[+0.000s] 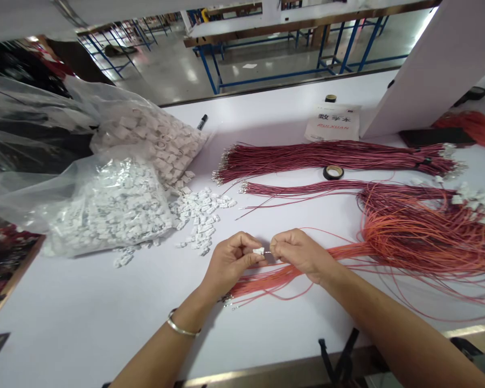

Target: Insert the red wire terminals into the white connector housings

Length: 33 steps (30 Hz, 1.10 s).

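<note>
Connector (258, 251) and wire (268, 252), centre of frame

Left hand (228, 261): fingers pinching the white connector. Right hand (297, 250): fingers closed on the wire, its metal tip facing the connector; contact too small to tell. Orange wires (267, 283): on the table (105, 312), beneath the right hand. Loose connectors (202, 215): left of centre. Maroon bundle (327, 159): upper right of centre. Tape (326, 173): just below the bundle.
</note>
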Each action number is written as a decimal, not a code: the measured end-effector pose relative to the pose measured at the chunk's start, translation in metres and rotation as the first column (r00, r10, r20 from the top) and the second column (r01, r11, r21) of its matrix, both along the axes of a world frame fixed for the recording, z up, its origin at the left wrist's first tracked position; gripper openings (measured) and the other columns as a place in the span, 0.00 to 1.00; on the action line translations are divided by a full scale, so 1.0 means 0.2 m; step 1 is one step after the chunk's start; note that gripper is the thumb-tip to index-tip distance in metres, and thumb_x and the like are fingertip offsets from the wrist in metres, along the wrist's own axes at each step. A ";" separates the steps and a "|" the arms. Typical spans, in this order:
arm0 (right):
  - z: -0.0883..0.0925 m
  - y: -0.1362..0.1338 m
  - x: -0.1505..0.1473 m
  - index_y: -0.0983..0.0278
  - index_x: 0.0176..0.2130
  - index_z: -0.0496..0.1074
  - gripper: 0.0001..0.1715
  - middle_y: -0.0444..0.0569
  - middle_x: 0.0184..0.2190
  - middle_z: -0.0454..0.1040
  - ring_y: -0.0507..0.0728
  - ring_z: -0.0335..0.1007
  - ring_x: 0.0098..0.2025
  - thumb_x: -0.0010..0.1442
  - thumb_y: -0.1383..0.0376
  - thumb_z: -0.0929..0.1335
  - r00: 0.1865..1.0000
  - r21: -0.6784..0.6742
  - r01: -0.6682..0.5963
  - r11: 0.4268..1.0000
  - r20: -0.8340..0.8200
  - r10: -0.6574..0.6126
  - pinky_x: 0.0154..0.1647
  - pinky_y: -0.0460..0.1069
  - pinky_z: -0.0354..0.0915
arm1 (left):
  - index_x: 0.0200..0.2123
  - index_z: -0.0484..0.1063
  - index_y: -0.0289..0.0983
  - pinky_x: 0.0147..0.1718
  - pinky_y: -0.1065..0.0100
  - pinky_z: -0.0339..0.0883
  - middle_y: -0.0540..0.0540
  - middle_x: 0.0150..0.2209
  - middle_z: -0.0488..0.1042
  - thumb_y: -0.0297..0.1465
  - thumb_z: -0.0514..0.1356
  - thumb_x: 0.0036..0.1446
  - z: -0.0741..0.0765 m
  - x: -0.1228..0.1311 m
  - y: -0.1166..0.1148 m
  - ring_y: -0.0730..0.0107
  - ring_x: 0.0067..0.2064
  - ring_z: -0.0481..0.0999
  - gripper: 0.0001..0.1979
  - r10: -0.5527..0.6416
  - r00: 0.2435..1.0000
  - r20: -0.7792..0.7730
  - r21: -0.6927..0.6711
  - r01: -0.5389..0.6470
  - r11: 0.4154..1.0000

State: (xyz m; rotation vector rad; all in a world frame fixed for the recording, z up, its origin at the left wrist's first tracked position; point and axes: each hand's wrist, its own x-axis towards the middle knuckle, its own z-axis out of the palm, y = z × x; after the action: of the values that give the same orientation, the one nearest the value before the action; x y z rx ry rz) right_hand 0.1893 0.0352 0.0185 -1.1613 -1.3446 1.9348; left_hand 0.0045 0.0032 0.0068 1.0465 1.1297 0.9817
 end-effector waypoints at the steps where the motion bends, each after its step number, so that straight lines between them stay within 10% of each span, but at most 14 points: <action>1: 0.00 0.00 0.00 0.63 0.16 0.62 0.08 0.37 0.16 0.53 0.48 0.44 0.23 0.42 0.62 0.62 1.000 -0.006 0.000 1.000 -0.005 0.000 0.25 0.46 0.44 | 0.30 0.73 0.36 0.33 0.64 0.79 0.51 0.28 0.75 0.32 0.72 0.47 0.00 0.00 0.00 0.67 0.30 0.80 0.11 0.000 1.000 0.002 -0.006 0.000 1.000; 33: 0.02 -0.03 -0.05 0.63 0.16 0.64 0.08 0.36 0.15 0.54 0.47 0.45 0.22 0.41 0.63 0.63 0.994 -0.139 0.062 0.988 -0.084 -0.075 0.25 0.46 0.45 | 0.29 0.71 0.35 0.33 0.65 0.79 0.51 0.29 0.75 0.31 0.72 0.48 0.04 0.02 -0.01 0.67 0.30 0.81 0.12 0.016 0.998 0.061 -0.008 -0.015 1.000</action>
State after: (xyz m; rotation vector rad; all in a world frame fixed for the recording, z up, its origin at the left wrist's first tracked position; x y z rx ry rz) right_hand 0.1783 0.0291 0.0223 -1.1538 -1.1270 2.0298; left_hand 0.0091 0.0011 0.0152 0.9969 1.0919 1.0148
